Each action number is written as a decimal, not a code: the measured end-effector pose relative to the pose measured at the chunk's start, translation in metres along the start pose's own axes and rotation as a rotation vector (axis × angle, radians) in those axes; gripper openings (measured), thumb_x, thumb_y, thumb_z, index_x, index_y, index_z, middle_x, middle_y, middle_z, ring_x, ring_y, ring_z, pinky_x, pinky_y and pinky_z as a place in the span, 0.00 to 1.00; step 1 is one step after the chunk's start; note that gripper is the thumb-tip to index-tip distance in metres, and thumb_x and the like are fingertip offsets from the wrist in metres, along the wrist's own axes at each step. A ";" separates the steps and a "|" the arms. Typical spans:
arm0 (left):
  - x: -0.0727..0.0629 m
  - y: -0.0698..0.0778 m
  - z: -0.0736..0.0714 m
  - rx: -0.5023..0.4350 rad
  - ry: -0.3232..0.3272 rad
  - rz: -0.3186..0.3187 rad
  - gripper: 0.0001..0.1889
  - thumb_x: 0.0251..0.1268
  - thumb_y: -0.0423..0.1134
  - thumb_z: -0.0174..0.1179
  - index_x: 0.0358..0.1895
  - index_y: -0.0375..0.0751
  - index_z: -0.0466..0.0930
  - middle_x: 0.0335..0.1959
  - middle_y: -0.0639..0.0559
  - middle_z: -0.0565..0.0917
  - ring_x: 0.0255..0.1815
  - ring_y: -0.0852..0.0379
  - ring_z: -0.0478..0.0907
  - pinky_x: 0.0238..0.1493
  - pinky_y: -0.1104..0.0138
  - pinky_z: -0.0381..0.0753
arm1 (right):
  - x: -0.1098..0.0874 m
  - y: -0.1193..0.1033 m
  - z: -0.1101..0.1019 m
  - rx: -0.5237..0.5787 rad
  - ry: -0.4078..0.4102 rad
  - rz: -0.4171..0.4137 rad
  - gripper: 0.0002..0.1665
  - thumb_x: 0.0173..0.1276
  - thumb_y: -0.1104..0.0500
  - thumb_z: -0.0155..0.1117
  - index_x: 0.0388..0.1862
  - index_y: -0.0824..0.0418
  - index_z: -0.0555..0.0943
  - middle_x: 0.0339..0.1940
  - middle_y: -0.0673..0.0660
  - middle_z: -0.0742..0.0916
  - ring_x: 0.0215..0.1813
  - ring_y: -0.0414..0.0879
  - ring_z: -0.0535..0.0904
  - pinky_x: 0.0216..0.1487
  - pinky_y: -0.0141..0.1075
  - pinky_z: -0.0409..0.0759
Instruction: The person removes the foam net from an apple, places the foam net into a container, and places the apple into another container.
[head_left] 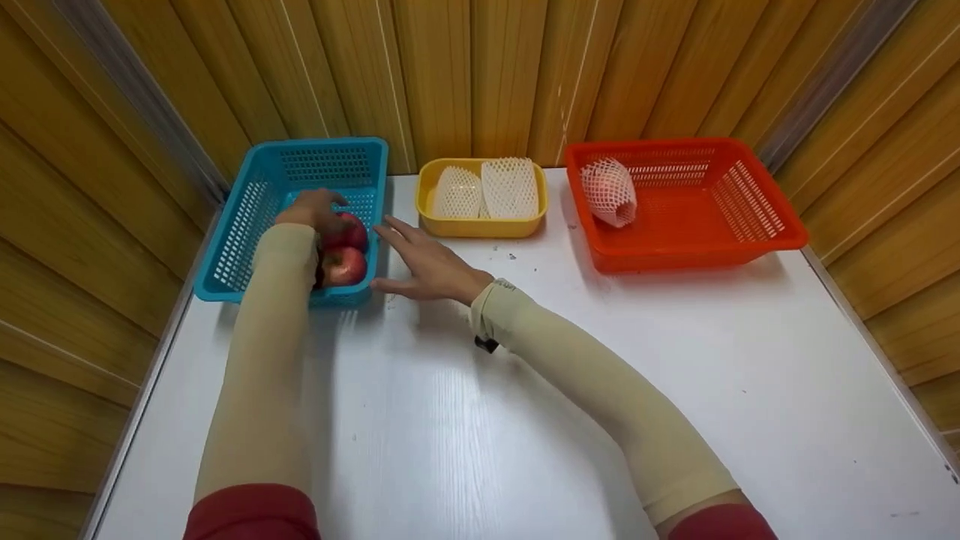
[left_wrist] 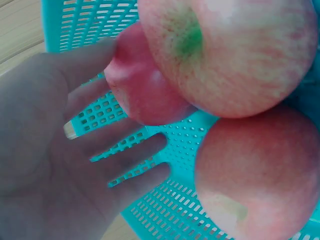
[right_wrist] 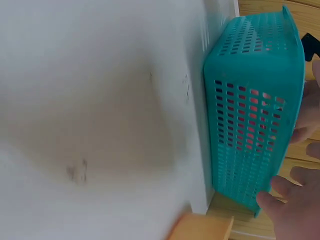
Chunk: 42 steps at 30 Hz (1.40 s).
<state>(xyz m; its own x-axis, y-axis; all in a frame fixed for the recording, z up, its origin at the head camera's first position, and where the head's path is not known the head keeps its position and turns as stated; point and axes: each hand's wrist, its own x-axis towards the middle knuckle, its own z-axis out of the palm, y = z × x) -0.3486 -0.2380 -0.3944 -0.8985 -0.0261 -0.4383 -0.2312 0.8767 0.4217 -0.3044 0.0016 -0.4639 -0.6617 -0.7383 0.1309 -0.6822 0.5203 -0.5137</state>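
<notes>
In the head view my left hand reaches into the blue basket, over the red apples at its right side. The left wrist view has three apples: a smaller, darker red one right at my fingertips, a large one overlapping it, and another large one below. The fingers of that hand are spread, palm toward the camera, none curled round an apple. My right hand is beside the basket's right wall, fingers extended, fingertips right at the rim. The right wrist view shows the fingertips at that rim too.
A yellow tub with white foam net sleeves stands at the back centre. To its right, a red basket holds a net-wrapped fruit in its left corner. Wooden panel walls bound the white table.
</notes>
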 end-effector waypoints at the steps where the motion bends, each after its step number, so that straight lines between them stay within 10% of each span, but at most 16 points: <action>1: 0.005 -0.004 0.001 0.013 0.021 0.032 0.38 0.71 0.43 0.65 0.80 0.45 0.60 0.77 0.30 0.60 0.74 0.28 0.57 0.64 0.34 0.72 | -0.002 0.001 -0.004 -0.013 0.004 -0.001 0.56 0.69 0.27 0.59 0.86 0.49 0.51 0.86 0.52 0.53 0.84 0.48 0.52 0.80 0.43 0.57; 24: 0.006 0.028 0.029 -0.179 0.467 0.432 0.33 0.78 0.53 0.55 0.80 0.48 0.60 0.81 0.48 0.60 0.82 0.47 0.52 0.80 0.49 0.54 | -0.033 0.061 -0.107 -0.380 0.371 -0.221 0.41 0.71 0.40 0.65 0.79 0.50 0.68 0.79 0.56 0.69 0.75 0.51 0.67 0.75 0.46 0.67; 42: -0.016 0.081 0.069 -0.162 0.497 0.545 0.39 0.72 0.56 0.62 0.81 0.51 0.57 0.83 0.49 0.56 0.83 0.49 0.50 0.78 0.48 0.57 | -0.067 0.112 -0.174 -0.431 0.363 0.070 0.45 0.72 0.36 0.62 0.83 0.38 0.57 0.83 0.53 0.60 0.78 0.57 0.60 0.74 0.56 0.67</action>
<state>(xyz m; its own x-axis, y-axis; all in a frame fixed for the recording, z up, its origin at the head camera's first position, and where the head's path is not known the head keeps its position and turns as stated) -0.3270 -0.1339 -0.4076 -0.9551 0.1435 0.2594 0.2764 0.7469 0.6047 -0.3908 0.1841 -0.3833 -0.7221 -0.5407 0.4315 -0.6481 0.7469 -0.1486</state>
